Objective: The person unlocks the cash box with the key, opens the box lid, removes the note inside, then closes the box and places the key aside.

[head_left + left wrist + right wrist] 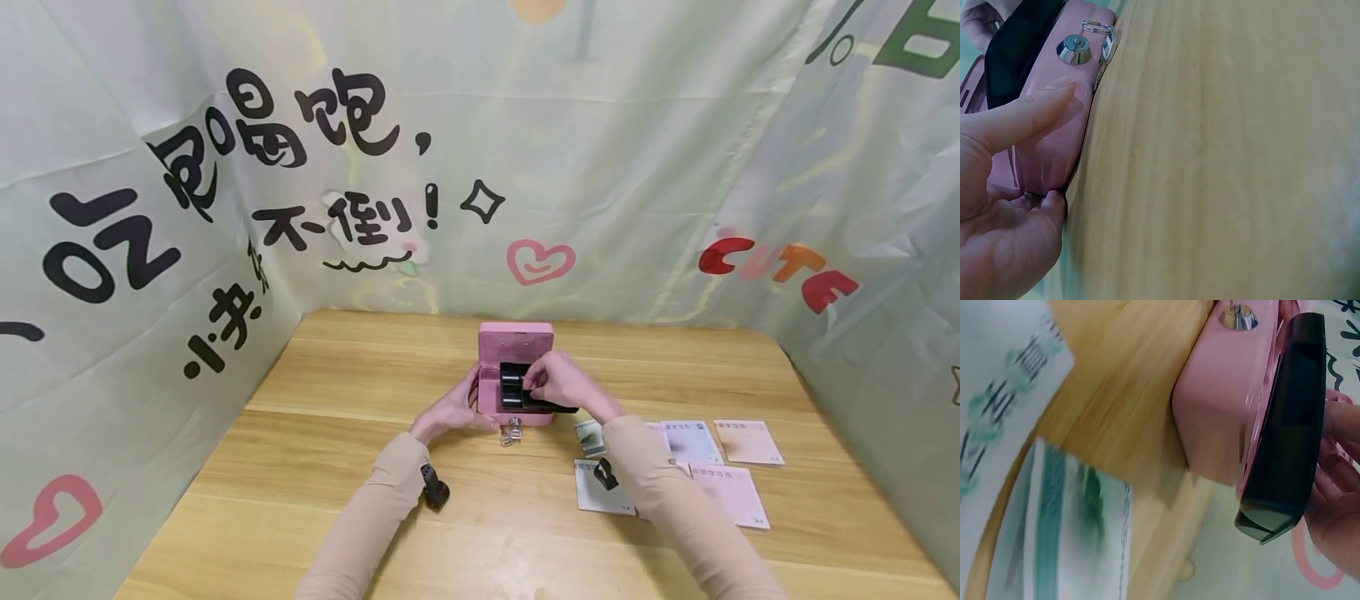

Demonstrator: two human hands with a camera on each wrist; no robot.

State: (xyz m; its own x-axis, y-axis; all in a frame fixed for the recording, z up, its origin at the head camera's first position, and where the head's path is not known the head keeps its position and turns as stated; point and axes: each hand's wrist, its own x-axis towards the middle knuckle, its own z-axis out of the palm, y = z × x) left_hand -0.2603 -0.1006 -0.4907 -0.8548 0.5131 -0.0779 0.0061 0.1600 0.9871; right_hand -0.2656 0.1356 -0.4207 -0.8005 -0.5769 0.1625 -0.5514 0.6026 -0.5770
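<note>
A small pink cash box [516, 343] stands on the table with its lid raised. My left hand [452, 410] grips the box's left end; in the left wrist view its thumb [1044, 109] lies along the front wall and fingers curl at the corner. A black coin tray [1288, 425] with compartments sits tilted over the box opening, its right end jutting past the rim. My right hand [564, 385] pinches this tray from above; in the right wrist view the tray partly hides its fingers. Keys on a ring [1107, 47] hang from the front lock [1074, 49].
Several banknotes lie in two rows at the right, among them a pinkish note [748, 442], a bluish one [692, 442] and a green one [590, 438]. My right forearm [660, 483] covers some. Printed cloth [450, 292] hangs behind the wooden table [360, 375].
</note>
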